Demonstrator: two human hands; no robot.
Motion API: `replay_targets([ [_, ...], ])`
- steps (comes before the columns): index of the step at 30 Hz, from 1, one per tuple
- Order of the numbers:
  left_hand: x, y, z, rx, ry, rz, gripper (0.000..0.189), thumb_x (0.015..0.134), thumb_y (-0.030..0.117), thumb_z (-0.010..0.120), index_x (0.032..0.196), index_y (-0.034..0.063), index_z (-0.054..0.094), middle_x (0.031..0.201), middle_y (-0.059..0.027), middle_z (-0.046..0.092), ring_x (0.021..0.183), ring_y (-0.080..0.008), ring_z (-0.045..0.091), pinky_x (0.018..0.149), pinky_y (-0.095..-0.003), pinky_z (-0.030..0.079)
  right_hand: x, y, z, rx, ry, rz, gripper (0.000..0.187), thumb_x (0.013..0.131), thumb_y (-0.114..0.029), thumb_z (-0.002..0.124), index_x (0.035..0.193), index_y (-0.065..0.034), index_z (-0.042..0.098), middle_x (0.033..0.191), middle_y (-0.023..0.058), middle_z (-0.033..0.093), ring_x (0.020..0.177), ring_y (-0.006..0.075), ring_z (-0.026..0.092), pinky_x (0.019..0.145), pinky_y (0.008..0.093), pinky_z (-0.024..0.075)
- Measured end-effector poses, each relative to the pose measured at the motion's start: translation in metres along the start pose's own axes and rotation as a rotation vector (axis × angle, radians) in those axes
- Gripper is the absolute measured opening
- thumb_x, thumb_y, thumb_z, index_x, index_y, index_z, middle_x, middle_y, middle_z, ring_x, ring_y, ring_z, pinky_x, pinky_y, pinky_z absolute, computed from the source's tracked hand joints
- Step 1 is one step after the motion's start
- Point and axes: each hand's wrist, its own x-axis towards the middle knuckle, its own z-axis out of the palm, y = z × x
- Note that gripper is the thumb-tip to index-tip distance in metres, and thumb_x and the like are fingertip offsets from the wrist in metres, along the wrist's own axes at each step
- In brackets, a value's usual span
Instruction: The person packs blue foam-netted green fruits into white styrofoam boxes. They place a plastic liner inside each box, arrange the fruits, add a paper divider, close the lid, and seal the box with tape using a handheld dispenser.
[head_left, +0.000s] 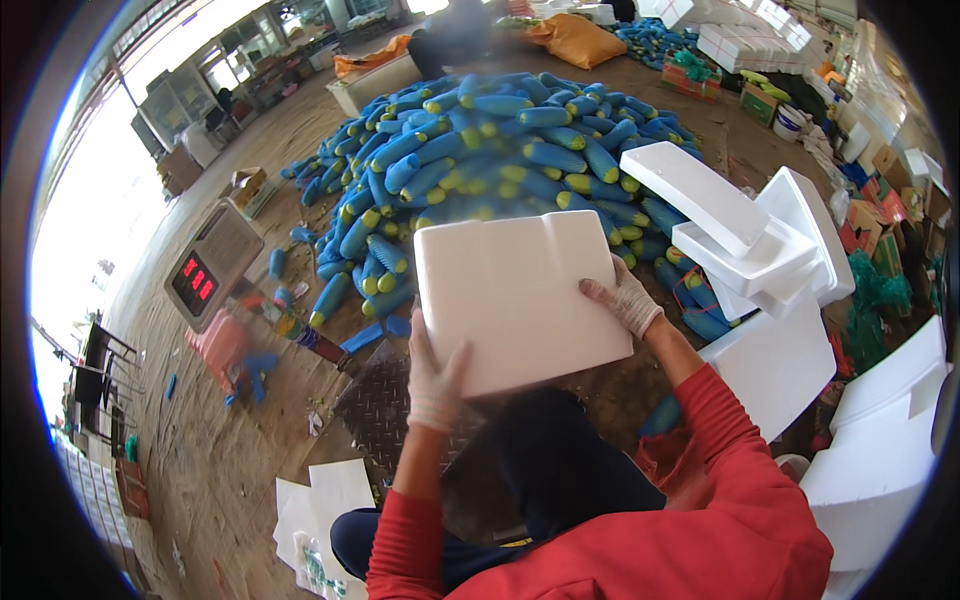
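Observation:
Between my two hands a white foam box (517, 300) is held up in front of me, with one broad smooth face towards the camera; its inside is hidden. My left hand (436, 375), in a pale knit glove, grips its lower left edge with the thumb on the face. My right hand (621, 296), gloved too, holds the right edge, thumb on the face. Behind the box lies a big heap of long green-yellow vegetables in blue foam net sleeves (450, 150). Below the box a dark metal treadplate platform (382, 397) of a floor scale shows partly.
A scale display (196, 281) on a taped post stands left of the platform. White foam lids and boxes (750, 255) are stacked at the right, with more foam pieces (877, 465) lower right. Paper sheets (337, 487) lie by my left knee. An orange sack (577, 41) lies behind the heap.

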Motion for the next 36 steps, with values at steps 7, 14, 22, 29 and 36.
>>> replay_targets([
  [7, 0.091, 0.048, -0.013, 0.768, -0.716, 0.39, 0.067, 0.094, 0.043, 0.055, 0.152, 0.015, 0.036, 0.163, -0.0093, 0.024, 0.152, -0.0309, 0.016, 0.123, -0.0532, 0.008, 0.011, -0.047, 0.045, -0.33, 0.141, -0.331, 0.091, 0.072, -0.045, 0.084, 0.141, -0.0031, 0.041, 0.131, 0.016, 0.054, 0.125, 0.0315, 0.05, 0.112, 0.0409, 0.034],
  [14, 0.177, -0.01, -0.023, 0.746, -0.596, 0.217, 0.064, 0.097, 0.043, 0.052, 0.154, 0.0181, 0.035, 0.165, -0.007, 0.021, 0.153, -0.0274, 0.013, 0.121, -0.0568, 0.002, -0.027, -0.07, 0.111, -1.026, 0.081, -0.968, 0.065, 0.077, -0.032, 0.076, 0.133, -0.0115, 0.05, 0.119, 0.0097, 0.055, 0.114, 0.0281, 0.051, 0.1, 0.0476, 0.0363],
  [22, 0.172, -0.122, -0.088, 0.753, -0.305, 0.041, 0.073, 0.095, 0.046, 0.053, 0.156, 0.016, 0.026, 0.165, -0.0113, 0.019, 0.153, -0.0308, 0.014, 0.116, -0.0646, 0.019, -0.033, -0.072, 0.106, -1.271, -0.217, -0.865, 0.051, 0.08, -0.04, 0.07, 0.123, -0.013, 0.06, 0.11, 0.0072, 0.061, 0.111, 0.0261, 0.056, 0.105, 0.0469, 0.0367],
  [29, 0.131, -0.134, -0.127, 0.744, 0.152, 0.093, 0.057, 0.09, 0.018, 0.062, 0.143, 0.0091, 0.044, 0.137, -0.0224, 0.055, 0.121, -0.0422, 0.055, 0.099, -0.0485, 0.046, -0.043, -0.083, 0.011, -1.127, -0.517, -0.607, 0.05, 0.067, -0.028, 0.082, 0.109, -0.0105, 0.062, 0.101, 0.0114, 0.064, 0.099, 0.0332, 0.064, 0.092, 0.0441, 0.0491],
  [36, 0.116, -0.146, -0.207, 0.39, 0.463, -0.006, 0.054, 0.085, 0.021, 0.067, 0.135, 0.0076, 0.052, 0.122, -0.0248, 0.063, 0.109, -0.0432, 0.061, 0.093, -0.0489, 0.049, -0.06, -0.122, -0.146, -0.868, -0.094, -0.377, 0.066, 0.068, -0.011, 0.084, 0.126, -0.006, 0.054, 0.116, 0.0131, 0.061, 0.11, 0.0296, 0.059, 0.098, 0.0386, 0.0463],
])
